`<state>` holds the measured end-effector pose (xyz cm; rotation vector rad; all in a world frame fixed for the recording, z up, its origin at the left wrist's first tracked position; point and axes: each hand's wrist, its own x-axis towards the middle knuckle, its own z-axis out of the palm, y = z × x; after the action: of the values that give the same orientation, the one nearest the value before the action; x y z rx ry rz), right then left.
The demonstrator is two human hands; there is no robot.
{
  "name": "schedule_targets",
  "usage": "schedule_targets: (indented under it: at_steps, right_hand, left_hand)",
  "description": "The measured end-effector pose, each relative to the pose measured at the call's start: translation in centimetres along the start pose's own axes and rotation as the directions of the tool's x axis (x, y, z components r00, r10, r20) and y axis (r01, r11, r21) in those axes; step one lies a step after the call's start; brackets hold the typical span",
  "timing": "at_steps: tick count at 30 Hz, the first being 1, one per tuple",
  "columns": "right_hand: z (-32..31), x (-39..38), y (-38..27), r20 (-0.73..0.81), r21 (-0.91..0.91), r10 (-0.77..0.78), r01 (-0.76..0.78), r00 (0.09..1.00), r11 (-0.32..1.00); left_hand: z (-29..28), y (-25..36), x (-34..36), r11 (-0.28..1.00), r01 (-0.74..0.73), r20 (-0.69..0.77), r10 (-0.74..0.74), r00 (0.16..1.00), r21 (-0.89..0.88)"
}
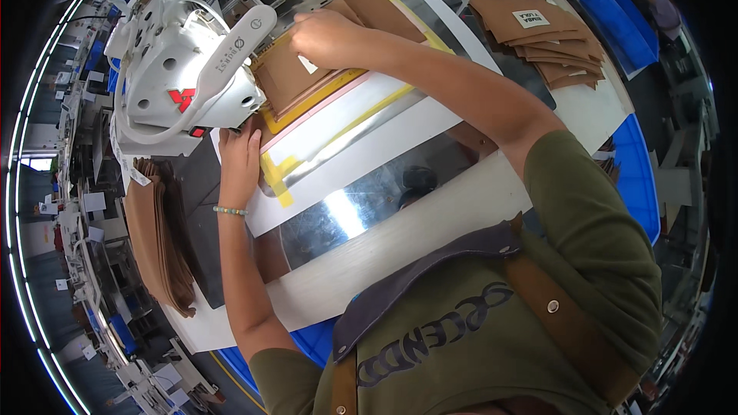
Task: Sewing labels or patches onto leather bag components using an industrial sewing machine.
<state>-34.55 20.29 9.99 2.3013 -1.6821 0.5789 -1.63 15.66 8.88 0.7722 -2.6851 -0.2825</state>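
A yellow-edged template (304, 110) with a brown flat panel (280, 77) in it lies under the head of a white sewing machine (181, 69). My right hand (327, 37) is over the panel's far part, fingers bent and pressed together; what they pinch, if anything, is hidden. A small white label (307, 64) shows beside its wrist. My left hand (241, 157) rests at the template's near left corner, right below the machine head, fingers stretched out and slightly apart. Its fingertips are partly hidden by the machine.
Brown pieces are stacked at the right (565, 42), and more hang over the table's left edge (154, 230). A shiny metal plate (369, 192) lies in front of the template. Blue bins (619, 19) stand at the right. The machine's white handle (231, 58) juts out over the work.
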Motion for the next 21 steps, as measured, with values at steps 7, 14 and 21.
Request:
schedule_targets:
  at_steps: [7, 14, 21]
  right_hand:
    - [1.0, 1.2, -1.4, 0.092, 0.021, -0.026, 0.024, 0.995, 0.999]
    - [2.0, -2.1, -3.9, -0.03, 0.335, -0.162, 0.163, 0.986, 0.928]
    - [3.3, -2.8, -4.5, -0.021, 0.335, -0.221, 0.215, 0.975, 0.917]
  left_hand:
    - [2.0, -1.1, 3.7, 0.973, 0.071, 0.086, -0.053, 0.995, -0.219]
    - [1.7, -1.7, 4.6, 0.973, -0.014, 0.12, 0.042, 0.992, -0.231]
    - [3.7, -8.3, 5.2, 0.945, 0.223, 0.07, -0.212, 0.975, -0.239]
